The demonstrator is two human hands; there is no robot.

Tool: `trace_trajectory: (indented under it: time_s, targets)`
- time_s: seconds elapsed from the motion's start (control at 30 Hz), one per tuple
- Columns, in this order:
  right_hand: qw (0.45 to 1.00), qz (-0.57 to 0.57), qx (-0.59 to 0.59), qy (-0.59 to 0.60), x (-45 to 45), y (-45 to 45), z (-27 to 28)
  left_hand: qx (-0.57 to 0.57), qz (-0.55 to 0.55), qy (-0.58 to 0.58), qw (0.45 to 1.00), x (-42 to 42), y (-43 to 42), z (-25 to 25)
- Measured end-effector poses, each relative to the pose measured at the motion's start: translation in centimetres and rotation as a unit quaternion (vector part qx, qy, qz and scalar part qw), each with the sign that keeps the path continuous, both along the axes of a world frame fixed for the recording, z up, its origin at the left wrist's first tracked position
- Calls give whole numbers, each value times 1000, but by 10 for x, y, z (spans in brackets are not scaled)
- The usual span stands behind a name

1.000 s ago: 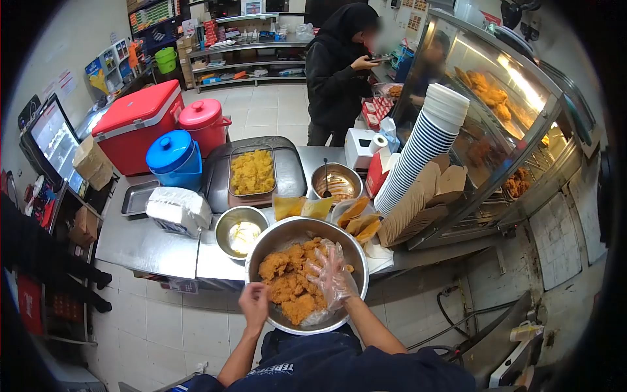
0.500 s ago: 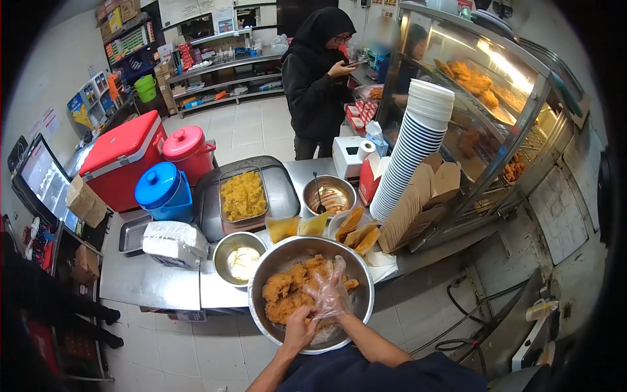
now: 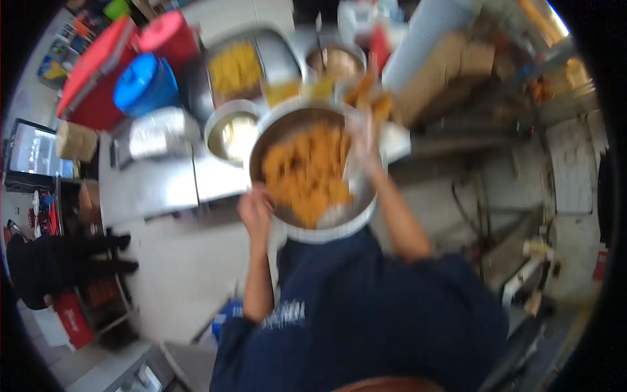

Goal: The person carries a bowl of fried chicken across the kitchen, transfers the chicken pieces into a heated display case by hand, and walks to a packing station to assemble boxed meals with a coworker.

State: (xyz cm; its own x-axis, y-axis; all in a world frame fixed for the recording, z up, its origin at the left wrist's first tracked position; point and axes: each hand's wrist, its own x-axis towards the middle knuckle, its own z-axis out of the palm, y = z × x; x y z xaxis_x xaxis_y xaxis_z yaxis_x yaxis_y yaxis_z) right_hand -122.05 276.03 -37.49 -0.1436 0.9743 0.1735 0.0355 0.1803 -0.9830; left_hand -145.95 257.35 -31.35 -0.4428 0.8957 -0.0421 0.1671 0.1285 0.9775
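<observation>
The big bowl (image 3: pixel 307 116) is sitting between a half-curled left hand (image 3: pixel 256 208) and a straighter right hand (image 3: pixel 366 147) (blur is hiding any grip). It's looking heavy and slippery, needing a rim (image 3: pixel 317 236) hold.

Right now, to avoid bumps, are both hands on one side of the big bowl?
No, the left hand is at the left edge of the big bowl, the right hand at its right.

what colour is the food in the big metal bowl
The food is golden orange, best seen in the head view, though blurred.
</observation>
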Motion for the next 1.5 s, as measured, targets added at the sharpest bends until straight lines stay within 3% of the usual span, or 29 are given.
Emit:
trace_trajectory:
  time_s: [0.03,0.07,0.1,0.13,0.17,0.23,0.3,0.33,0.37,0.47,0.5,0.57,0.63,0.77,0.83,0.93,1.03,1.13,1.23,1.27,1.3,1.33,1.37,1.43,1.5]
  targets:
    - [996,41,8,-73,16,11,-6,-3,120,38,992,-22,-5,-30]
    - [996,38,-7,-77,21,0,4,37,182,-81,979,-36,-8,-47]
    - [960,85,-49,-263,22,7,36,-15,223,-73,972,-37,-9,-48]
    - [885,128,-88,-439,23,13,58,-62,207,-78,973,-41,-13,-54]
    - [884,126,-82,-443,25,15,42,-107,191,-83,972,-44,-15,-77]
    - [812,114,-65,-569,22,11,2,-97,141,-107,980,-41,-12,-110]
    - [815,59,-192,-543,5,6,-21,-125,103,-79,984,-17,-2,-76]
    - [810,79,-231,-534,-10,-7,28,-92,114,-71,987,-7,3,-79]
    - [815,36,-269,-512,-23,-16,25,-66,148,-32,986,1,6,-71]
    - [805,46,-277,-522,-34,-23,27,-45,181,-19,982,-3,3,-111]
    - [803,8,-231,-549,-39,-26,23,-63,171,27,983,1,1,-93]
    - [846,-23,-168,-506,-39,-18,-19,-36,157,36,986,-5,-3,-121]
    - [796,-21,-183,-576,-50,-16,3,-16,150,45,987,-1,-3,-105]
    - [798,-71,-145,-581,-42,-9,-28,-7,155,88,984,-3,-3,-108]
    - [808,-22,-122,-575,-30,-5,-32,-4,159,120,980,-6,-1,-118]
    - [853,-27,-89,-514,-19,-8,-45,-40,175,70,981,-2,-1,-101]
    - [903,18,-113,-414,-3,-10,-17,-49,158,39,985,4,-8,-96]
    - [916,-53,-17,-398,5,-18,-10,-9,156,-9,988,-4,-2,-114]
    - [933,-68,-112,-336,6,-24,47,-9,155,-44,987,2,0,-97]
    - [932,-77,-112,-337,10,-17,42,-26,166,-44,985,1,1,-102]
    - [984,11,-156,-88,13,-13,29,-24,146,-47,988,-5,-2,-112]
    - [964,93,-185,168,12,-17,41,-24,160,-68,984,0,-4,-105]
    - [977,40,-158,-135,15,-12,58,-23,172,-89,981,4,-1,-97]
    - [947,117,-208,215,25,-19,91,-6,154,-128,980,3,0,-96]
    - [973,42,-159,165,43,-27,158,-2,124,-91,988,-9,-1,-124]
